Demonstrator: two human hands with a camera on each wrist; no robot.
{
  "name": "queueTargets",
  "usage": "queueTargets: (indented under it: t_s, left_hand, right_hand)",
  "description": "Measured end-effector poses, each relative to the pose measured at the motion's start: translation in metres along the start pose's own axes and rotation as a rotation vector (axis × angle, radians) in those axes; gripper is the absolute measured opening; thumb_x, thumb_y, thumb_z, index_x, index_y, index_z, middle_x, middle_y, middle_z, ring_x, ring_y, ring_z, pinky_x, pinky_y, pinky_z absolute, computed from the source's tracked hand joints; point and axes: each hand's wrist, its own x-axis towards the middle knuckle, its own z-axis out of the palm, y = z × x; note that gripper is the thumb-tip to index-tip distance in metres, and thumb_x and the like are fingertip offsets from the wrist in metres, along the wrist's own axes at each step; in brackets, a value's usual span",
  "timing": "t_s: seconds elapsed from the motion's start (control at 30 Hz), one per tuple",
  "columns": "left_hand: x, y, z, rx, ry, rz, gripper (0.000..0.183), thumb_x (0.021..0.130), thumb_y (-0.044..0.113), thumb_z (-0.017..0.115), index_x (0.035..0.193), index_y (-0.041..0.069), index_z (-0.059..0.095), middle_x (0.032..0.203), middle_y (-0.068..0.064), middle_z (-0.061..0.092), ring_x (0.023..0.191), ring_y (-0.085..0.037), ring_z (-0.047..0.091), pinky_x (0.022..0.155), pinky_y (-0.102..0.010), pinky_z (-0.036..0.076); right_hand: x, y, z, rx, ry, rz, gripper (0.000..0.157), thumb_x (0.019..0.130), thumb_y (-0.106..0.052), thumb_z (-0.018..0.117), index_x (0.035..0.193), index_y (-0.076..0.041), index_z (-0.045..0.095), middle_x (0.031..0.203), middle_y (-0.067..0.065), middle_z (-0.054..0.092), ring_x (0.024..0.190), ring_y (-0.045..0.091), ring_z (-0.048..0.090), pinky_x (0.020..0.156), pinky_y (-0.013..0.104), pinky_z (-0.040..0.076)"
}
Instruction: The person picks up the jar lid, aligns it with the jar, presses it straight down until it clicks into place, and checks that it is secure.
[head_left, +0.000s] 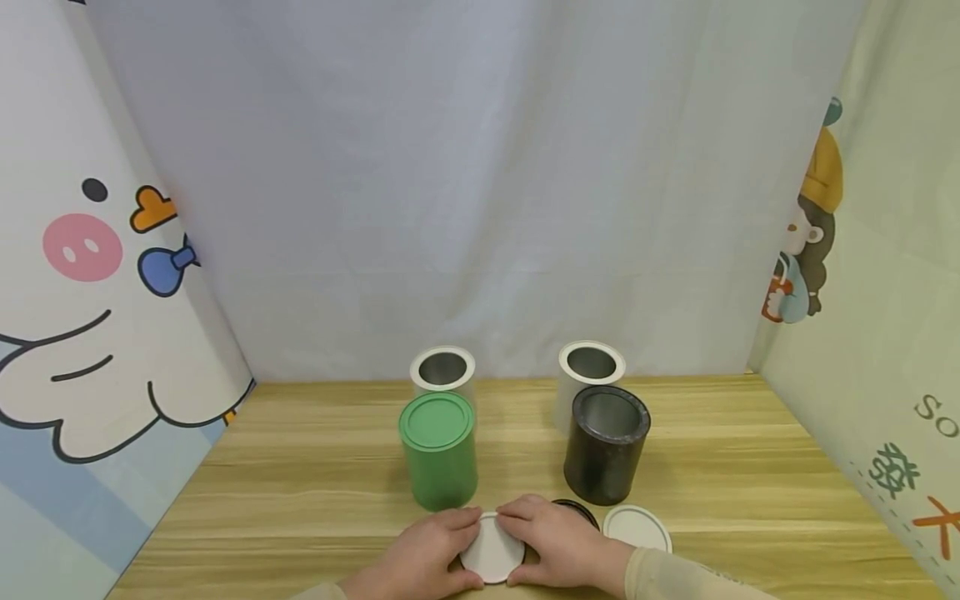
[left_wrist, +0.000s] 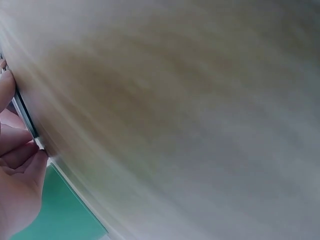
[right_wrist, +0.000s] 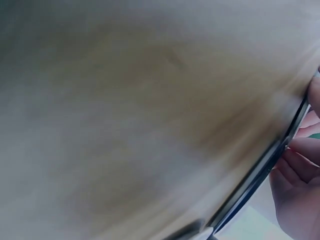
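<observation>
A round white lid (head_left: 492, 550) lies at the front of the table between both hands. My left hand (head_left: 431, 552) grips its left edge, thumb near and fingers far. On the opposite edge my right hand (head_left: 557, 546) holds it the same way. Behind the left hand stands a green can (head_left: 444, 475) with a green lid on top. At the left border of the left wrist view, the left hand (left_wrist: 20, 185) shows bent fingers. The right hand (right_wrist: 300, 195) appears at the right border of its own wrist view, beside dark rim edges.
An uncovered black can (head_left: 602, 467) stands right of centre. Two uncovered white cans, one left (head_left: 467, 385) and one right (head_left: 566, 404), are behind. A black lid (head_left: 581, 507), partly hidden by the right hand, lies beside another white lid (head_left: 637, 529). Fabric walls (head_left: 480, 183) enclose the table.
</observation>
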Motion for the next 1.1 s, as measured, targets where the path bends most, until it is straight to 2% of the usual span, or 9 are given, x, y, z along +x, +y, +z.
queueTargets:
  t_s: [0.2,0.6,0.9,1.1]
  left_hand:
    - [0.000,0.000,0.001,-0.018,0.000,-0.021,0.067,0.089,0.049,0.071,0.130,-0.004,0.062,0.134,-0.017,0.059,0.119,-0.026,0.058,0.094,-0.034,0.053]
    - [0.002,0.000,-0.002,-0.032,0.034,-0.006,0.068,0.088,0.051,0.070,0.129,-0.004,0.063,0.130,-0.017,0.061,0.116,-0.025,0.060,0.093,-0.034,0.053]
    - [0.004,0.000,-0.007,-0.057,0.063,-0.042,0.067,0.087,0.051,0.072,0.128,-0.001,0.065,0.131,-0.013,0.062,0.117,-0.024,0.060,0.095,-0.036,0.052]
    - [0.006,-0.001,-0.009,-0.071,0.101,-0.023,0.066,0.086,0.051,0.073,0.128,0.000,0.065,0.129,-0.014,0.063,0.116,-0.024,0.060,0.095,-0.037,0.053]
  right_hand:
    - [-0.002,0.001,-0.001,0.062,0.000,0.016,0.064,0.088,-0.051,0.071,0.131,-0.004,0.062,0.130,0.007,0.059,0.120,0.019,0.055,0.096,0.028,0.050]
    - [-0.005,0.001,-0.005,0.141,0.022,0.066,0.064,0.089,-0.052,0.069,0.133,-0.005,0.062,0.131,0.005,0.058,0.121,0.019,0.055,0.096,0.031,0.050]
    - [-0.008,-0.001,-0.012,0.171,0.073,0.078,0.064,0.090,-0.050,0.069,0.133,-0.004,0.061,0.132,0.005,0.058,0.120,0.019,0.055,0.096,0.033,0.051]
    - [-0.010,0.000,-0.014,0.193,0.115,0.073,0.065,0.088,-0.049,0.071,0.133,-0.003,0.061,0.132,0.006,0.058,0.120,0.020,0.056,0.097,0.034,0.050]
